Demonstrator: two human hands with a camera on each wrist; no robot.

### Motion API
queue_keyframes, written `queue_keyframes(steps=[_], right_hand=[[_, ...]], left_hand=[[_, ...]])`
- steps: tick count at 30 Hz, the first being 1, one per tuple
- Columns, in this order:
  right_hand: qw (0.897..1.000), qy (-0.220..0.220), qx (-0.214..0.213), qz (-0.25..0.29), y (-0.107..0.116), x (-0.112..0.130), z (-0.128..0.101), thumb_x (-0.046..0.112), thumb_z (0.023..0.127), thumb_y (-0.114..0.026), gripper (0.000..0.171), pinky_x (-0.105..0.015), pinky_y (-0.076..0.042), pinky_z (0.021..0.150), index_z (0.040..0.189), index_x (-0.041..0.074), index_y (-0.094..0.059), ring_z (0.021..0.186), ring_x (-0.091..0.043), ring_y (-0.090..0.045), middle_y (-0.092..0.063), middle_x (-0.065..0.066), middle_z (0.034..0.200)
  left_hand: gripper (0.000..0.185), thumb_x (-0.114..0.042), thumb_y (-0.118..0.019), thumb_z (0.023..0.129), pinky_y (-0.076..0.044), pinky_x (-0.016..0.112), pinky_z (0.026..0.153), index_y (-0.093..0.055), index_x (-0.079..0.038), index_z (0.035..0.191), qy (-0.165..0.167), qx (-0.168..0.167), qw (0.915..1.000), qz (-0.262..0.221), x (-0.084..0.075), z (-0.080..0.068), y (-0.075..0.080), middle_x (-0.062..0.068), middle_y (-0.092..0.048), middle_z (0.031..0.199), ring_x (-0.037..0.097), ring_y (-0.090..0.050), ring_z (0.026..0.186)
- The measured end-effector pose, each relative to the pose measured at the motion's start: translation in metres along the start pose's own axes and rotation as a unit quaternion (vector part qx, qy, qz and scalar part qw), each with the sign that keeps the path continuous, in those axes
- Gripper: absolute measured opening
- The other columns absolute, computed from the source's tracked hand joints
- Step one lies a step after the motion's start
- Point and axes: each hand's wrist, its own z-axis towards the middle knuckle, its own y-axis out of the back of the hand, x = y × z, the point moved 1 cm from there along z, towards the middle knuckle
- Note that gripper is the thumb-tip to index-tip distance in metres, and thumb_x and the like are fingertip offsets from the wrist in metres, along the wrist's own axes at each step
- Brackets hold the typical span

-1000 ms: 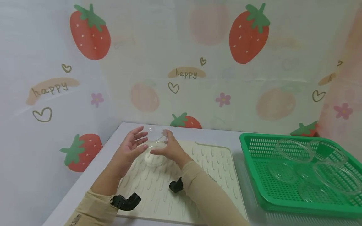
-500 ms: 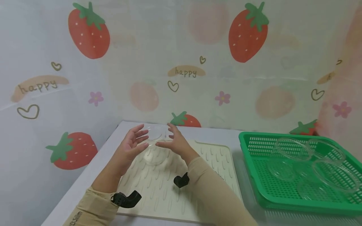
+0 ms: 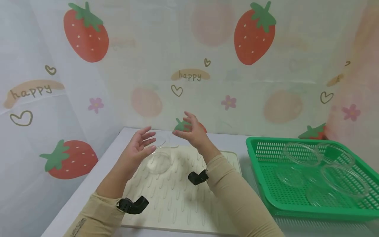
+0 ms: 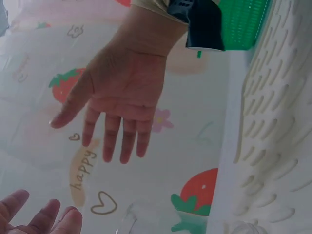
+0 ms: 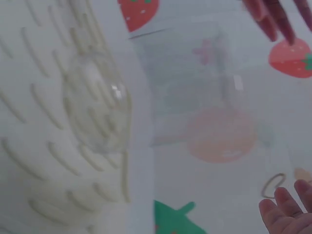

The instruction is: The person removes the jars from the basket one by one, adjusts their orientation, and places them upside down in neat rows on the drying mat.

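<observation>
A clear, see-through vessel stands on the cream ridged mat. Its round lower part shows well, while its faint upper part sits close to my left hand. My left hand is raised beside the vessel's left side, fingers spread, gripping nothing. Farther right and higher, my right hand hovers apart from the vessel, its fingers relaxed. In the left wrist view the right hand shows an open palm. The right wrist view shows the vessel's rounded end over the mat, with a broad transparent body beyond it.
A green plastic basket on the right holds several clear round-rimmed pieces. Behind the white table stands a strawberry-print curtain, which also lines the left side. A black wrist camera sits on each sleeve.
My right hand has drawn back from the vessel, moving up and to the right. My left hand stays nearly in place, and the vessel remains on the mat.
</observation>
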Motion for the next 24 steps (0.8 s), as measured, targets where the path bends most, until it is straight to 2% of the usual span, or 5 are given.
queue_keyframes(steps=[6,15,24], right_hand=[[0.999,0.03,-0.004,-0.013,0.027,0.03,-0.001,0.031,0.076,-0.074,0.087,-0.043,-0.037,0.099,0.144,0.029,-0.02,0.128,-0.022,-0.036,-0.033,-0.002,0.143],[0.995,0.073,-0.027,-0.064,0.074,0.064,-0.014,0.026,0.078,-0.073,0.084,-0.04,-0.034,0.102,0.144,0.026,-0.021,0.128,-0.023,-0.038,-0.036,-0.005,0.141],[0.991,0.059,-0.05,-0.108,0.13,0.072,-0.042,0.027,0.079,-0.071,0.084,-0.045,-0.034,0.102,0.144,0.027,-0.019,0.128,-0.023,-0.036,-0.035,-0.006,0.142]], left_hand=[[0.068,-0.011,-0.055,0.09,-0.027,0.051,0.104,-0.015,-0.012,0.145,-0.003,0.01,0.9999,-0.011,-0.007,0.012,-0.009,0.013,-0.024,0.143,0.03,-0.026,0.132],[0.067,-0.013,-0.057,0.088,-0.028,0.05,0.104,-0.02,-0.015,0.143,-0.014,0.027,0.9994,-0.014,-0.02,0.034,-0.033,0.009,-0.028,0.142,0.027,-0.029,0.131],[0.065,-0.016,-0.058,0.088,-0.032,0.049,0.101,-0.022,-0.019,0.143,-0.017,0.062,0.9979,0.003,-0.028,0.053,-0.06,0.006,-0.03,0.142,0.024,-0.033,0.129]])
